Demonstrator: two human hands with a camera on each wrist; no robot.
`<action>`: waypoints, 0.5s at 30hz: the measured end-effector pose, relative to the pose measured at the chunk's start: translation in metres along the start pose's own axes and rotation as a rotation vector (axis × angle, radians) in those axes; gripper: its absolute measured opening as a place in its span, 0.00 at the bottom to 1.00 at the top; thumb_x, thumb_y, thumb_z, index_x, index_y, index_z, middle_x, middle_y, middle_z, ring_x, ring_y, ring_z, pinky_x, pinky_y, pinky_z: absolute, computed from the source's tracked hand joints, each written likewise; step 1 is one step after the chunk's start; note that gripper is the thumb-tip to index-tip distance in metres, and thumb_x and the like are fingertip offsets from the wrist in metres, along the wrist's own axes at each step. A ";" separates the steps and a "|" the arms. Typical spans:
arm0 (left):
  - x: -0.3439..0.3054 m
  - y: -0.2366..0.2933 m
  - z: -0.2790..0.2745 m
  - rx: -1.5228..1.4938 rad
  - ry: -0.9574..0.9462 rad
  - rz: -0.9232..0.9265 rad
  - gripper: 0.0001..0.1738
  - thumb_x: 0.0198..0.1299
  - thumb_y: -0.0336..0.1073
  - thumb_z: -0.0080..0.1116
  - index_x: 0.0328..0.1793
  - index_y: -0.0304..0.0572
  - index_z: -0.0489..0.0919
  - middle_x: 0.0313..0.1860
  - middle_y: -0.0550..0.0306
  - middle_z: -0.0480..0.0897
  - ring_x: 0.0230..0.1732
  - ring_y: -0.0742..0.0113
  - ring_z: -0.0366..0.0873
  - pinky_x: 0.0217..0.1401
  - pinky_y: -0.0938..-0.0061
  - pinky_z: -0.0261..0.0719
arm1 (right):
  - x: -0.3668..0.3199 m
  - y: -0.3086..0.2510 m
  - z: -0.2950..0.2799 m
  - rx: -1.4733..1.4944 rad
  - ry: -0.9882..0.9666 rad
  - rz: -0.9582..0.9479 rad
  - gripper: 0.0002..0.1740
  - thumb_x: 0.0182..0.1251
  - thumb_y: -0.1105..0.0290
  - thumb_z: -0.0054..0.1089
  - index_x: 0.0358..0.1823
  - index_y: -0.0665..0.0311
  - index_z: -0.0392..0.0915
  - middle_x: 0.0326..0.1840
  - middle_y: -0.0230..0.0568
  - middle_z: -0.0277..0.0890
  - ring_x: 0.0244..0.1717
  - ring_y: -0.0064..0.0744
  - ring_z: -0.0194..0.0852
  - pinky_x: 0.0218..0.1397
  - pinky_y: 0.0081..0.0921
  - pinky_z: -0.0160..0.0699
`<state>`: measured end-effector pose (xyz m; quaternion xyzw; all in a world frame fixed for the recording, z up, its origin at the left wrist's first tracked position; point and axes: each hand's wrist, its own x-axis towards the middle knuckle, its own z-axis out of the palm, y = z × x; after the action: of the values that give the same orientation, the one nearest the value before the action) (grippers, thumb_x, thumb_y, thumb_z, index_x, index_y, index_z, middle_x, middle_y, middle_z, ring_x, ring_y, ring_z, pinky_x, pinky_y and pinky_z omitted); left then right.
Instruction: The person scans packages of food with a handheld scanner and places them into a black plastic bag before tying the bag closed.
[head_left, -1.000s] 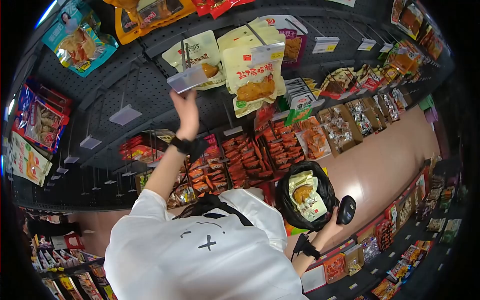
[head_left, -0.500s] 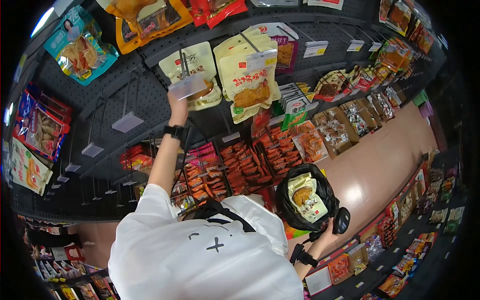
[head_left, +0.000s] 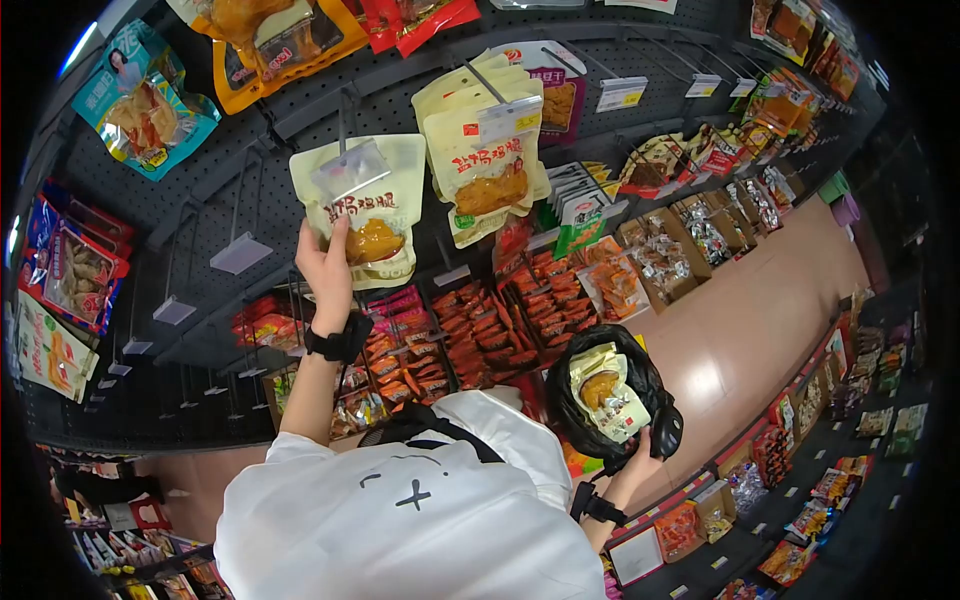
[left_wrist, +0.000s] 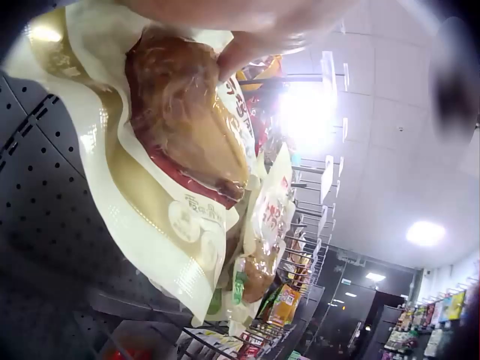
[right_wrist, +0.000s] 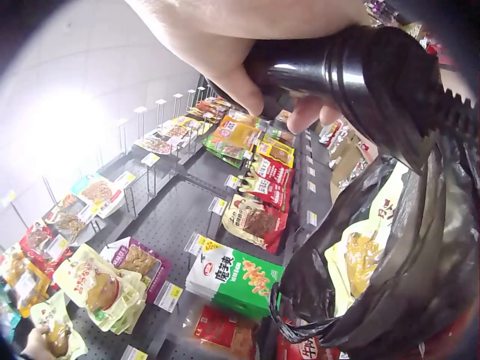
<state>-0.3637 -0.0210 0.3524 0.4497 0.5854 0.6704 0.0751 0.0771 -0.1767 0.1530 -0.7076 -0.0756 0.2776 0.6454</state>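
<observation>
My left hand (head_left: 325,270) pinches the lower left edge of a cream snack pouch (head_left: 378,240) with a picture of a chicken leg. The clear tag holder (head_left: 350,170) of a shelf hook overlaps its top. The left wrist view shows this pouch (left_wrist: 187,127) close up, under the fingers. Lower right, my right hand (head_left: 640,462) grips a black handheld scanner (right_wrist: 352,75) with a coiled cord. Beside it is a black plastic bag (head_left: 562,400), its mouth spread. Inside lies a similar cream pouch (head_left: 608,395).
More cream pouches (head_left: 485,170) hang right of the held one. Unfilled hooks with a blank tag holder (head_left: 240,254) project at left. Boxes of red packets (head_left: 480,330) stand below. An aisle floor (head_left: 740,330) and another stocked shelf (head_left: 810,510) lie to the right.
My left hand has taken hold of the pouch and brought it forward and down, past the tag holder. The scanner in my right hand has turned and moved closer against the bag.
</observation>
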 end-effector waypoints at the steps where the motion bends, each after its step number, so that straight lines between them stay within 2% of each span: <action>1: -0.004 0.002 -0.003 0.061 -0.002 0.038 0.15 0.57 0.32 0.57 0.48 0.30 0.73 0.39 0.55 0.80 0.39 0.74 0.73 0.43 0.78 0.71 | 0.001 0.001 0.002 -0.019 -0.011 -0.010 0.12 0.54 0.71 0.64 0.38 0.68 0.74 0.26 0.34 0.75 0.18 0.20 0.69 0.19 0.15 0.65; 5: -0.009 -0.008 -0.014 -0.007 -0.048 0.048 0.15 0.57 0.33 0.57 0.48 0.31 0.73 0.39 0.56 0.79 0.40 0.73 0.73 0.45 0.77 0.70 | 0.002 -0.005 0.011 -0.020 -0.063 -0.011 0.11 0.54 0.72 0.62 0.37 0.68 0.75 0.26 0.34 0.75 0.18 0.20 0.69 0.20 0.15 0.67; 6: -0.010 -0.005 -0.013 -0.043 -0.063 -0.039 0.16 0.57 0.32 0.56 0.50 0.31 0.72 0.41 0.55 0.79 0.41 0.72 0.74 0.47 0.78 0.70 | 0.003 -0.006 0.011 -0.025 -0.088 -0.008 0.10 0.54 0.75 0.62 0.37 0.69 0.75 0.30 0.37 0.78 0.19 0.19 0.69 0.19 0.15 0.65; 7: -0.011 -0.009 -0.012 -0.047 -0.067 -0.042 0.16 0.57 0.32 0.56 0.50 0.31 0.72 0.41 0.55 0.79 0.41 0.72 0.74 0.47 0.78 0.70 | 0.003 -0.007 0.010 -0.027 -0.083 -0.011 0.10 0.54 0.75 0.62 0.37 0.69 0.75 0.30 0.37 0.78 0.19 0.19 0.69 0.19 0.15 0.65; 9: -0.016 -0.021 -0.009 -0.408 -0.141 -0.295 0.17 0.58 0.31 0.54 0.52 0.32 0.71 0.44 0.55 0.78 0.43 0.71 0.74 0.49 0.77 0.70 | 0.001 -0.010 0.012 -0.070 -0.144 -0.004 0.10 0.55 0.74 0.62 0.38 0.70 0.75 0.30 0.37 0.78 0.18 0.19 0.69 0.19 0.14 0.65; 11: -0.030 -0.022 -0.005 -0.482 -0.218 -0.485 0.18 0.56 0.31 0.52 0.54 0.33 0.70 0.45 0.57 0.78 0.46 0.71 0.75 0.52 0.76 0.70 | -0.002 -0.013 0.013 -0.107 -0.135 -0.010 0.11 0.54 0.74 0.63 0.38 0.70 0.75 0.29 0.36 0.77 0.17 0.19 0.68 0.18 0.15 0.66; 13: -0.045 -0.026 -0.002 -0.508 -0.452 -0.551 0.18 0.60 0.39 0.49 0.52 0.35 0.69 0.31 0.58 0.75 0.31 0.70 0.74 0.33 0.80 0.72 | -0.004 -0.011 0.009 -0.132 -0.226 -0.076 0.10 0.54 0.75 0.62 0.37 0.68 0.75 0.28 0.38 0.77 0.16 0.22 0.69 0.18 0.16 0.67; 15: -0.067 -0.019 0.008 -0.746 -0.602 -0.700 0.18 0.60 0.42 0.49 0.50 0.35 0.68 0.22 0.60 0.69 0.22 0.72 0.69 0.23 0.81 0.67 | -0.011 -0.015 0.009 -0.153 -0.276 -0.064 0.11 0.54 0.76 0.62 0.38 0.69 0.75 0.28 0.36 0.76 0.17 0.21 0.69 0.18 0.17 0.67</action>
<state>-0.3274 -0.0514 0.3010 0.3436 0.3764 0.6091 0.6076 0.0678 -0.1719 0.1704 -0.7071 -0.2071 0.3448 0.5816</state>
